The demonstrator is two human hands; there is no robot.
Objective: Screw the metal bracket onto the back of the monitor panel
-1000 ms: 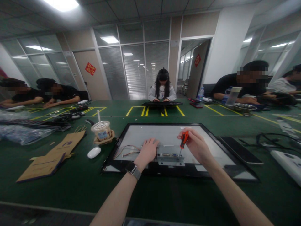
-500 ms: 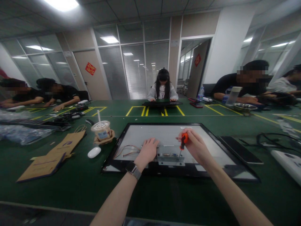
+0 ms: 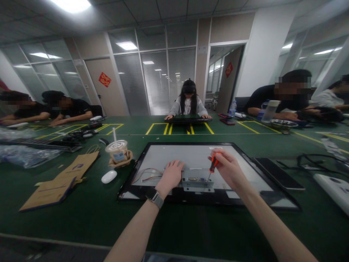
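Observation:
A flat display panel (image 3: 158,154) with a black frame lies back side up before me. Near its front edge is a metal bracket (image 3: 198,185) with connectors showing in it. My right hand (image 3: 227,167) is closed around the handle of an orange and black screwdriver (image 3: 214,163), whose shaft slants down to the bracket's right part. My left hand (image 3: 172,174) lies flat on the panel, fingers stretched out, against the bracket's left side. Thin wires (image 3: 147,174) run across the panel left of that hand.
Left of the panel are a white mouse (image 3: 109,177), a drink cup (image 3: 117,151) in a carton holder and a paper bag (image 3: 65,178). To the right lie a dark slab-like device (image 3: 278,173), black cables (image 3: 313,160) and a white power strip (image 3: 332,191). Other people sit around the green table.
My right hand has shifted slightly, its fingers now higher on the screwdriver, which leans a little more to the right. My left hand stays put. The person opposite has spread their hands to the device's sides.

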